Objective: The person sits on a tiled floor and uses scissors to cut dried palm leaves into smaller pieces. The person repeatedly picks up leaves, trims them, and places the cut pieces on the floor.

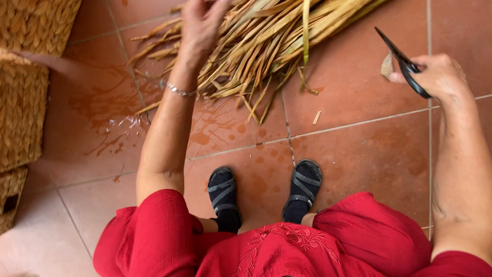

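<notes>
A bundle of long dried straw-coloured leaves lies on the terracotta tile floor at the top of the view. My left hand, with a thin silver bracelet at the wrist, reaches into the near end of that bundle, fingers apart among the strands. Whether it grips any strand I cannot tell. My right hand is held off to the right, closed around the handles of black scissors whose blades point up and to the left. A small tan scrap sits by that thumb.
Woven baskets are stacked along the left edge. Wet splashes darken the tiles beside them. A short cut piece lies on the floor. My feet in black sandals and a red garment fill the bottom.
</notes>
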`<control>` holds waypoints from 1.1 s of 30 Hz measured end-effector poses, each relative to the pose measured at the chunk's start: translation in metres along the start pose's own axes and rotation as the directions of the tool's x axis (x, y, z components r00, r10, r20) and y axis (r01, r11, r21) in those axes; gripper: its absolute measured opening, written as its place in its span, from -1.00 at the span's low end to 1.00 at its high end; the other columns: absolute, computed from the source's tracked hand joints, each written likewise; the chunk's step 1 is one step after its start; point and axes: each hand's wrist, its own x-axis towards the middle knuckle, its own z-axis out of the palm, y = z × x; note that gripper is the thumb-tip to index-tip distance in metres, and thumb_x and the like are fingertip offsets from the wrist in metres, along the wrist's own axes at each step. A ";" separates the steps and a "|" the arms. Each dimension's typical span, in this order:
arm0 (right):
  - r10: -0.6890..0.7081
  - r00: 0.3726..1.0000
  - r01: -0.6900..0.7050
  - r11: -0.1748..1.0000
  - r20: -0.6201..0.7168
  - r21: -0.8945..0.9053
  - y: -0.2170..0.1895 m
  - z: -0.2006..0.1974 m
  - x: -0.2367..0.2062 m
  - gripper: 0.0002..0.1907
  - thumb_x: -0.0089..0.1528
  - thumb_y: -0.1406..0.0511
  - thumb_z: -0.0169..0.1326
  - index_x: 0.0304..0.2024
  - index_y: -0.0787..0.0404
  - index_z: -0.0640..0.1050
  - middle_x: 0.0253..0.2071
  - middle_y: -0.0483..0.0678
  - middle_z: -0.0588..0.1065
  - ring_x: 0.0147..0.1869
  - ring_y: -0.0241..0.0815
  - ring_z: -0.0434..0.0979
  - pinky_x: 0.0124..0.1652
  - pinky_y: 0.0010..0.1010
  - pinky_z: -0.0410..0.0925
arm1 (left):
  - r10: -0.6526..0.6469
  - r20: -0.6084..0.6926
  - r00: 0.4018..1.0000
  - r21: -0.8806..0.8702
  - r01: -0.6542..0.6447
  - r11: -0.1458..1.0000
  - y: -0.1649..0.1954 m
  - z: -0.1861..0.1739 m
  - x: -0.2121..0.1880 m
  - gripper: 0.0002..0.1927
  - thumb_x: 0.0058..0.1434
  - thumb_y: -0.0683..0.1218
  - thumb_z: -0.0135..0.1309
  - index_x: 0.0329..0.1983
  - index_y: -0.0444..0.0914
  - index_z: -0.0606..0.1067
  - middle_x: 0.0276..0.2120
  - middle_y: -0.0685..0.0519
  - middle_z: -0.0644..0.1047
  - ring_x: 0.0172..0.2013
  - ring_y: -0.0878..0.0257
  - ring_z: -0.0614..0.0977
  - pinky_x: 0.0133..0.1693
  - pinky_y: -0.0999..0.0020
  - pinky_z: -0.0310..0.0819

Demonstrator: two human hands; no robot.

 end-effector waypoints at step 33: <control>-0.351 0.825 -0.023 0.762 0.442 0.648 -0.139 0.151 -0.057 -0.54 0.31 -0.07 0.12 -0.26 0.20 0.51 -0.58 -0.20 0.33 -0.59 -0.42 0.25 -0.60 -0.50 0.16 | -0.272 -0.105 0.956 0.605 0.279 0.746 -0.080 0.027 -0.180 -0.79 0.49 -0.02 0.11 0.13 -0.10 0.51 -0.17 -0.09 0.45 -0.10 0.01 0.49 -0.03 -0.08 0.44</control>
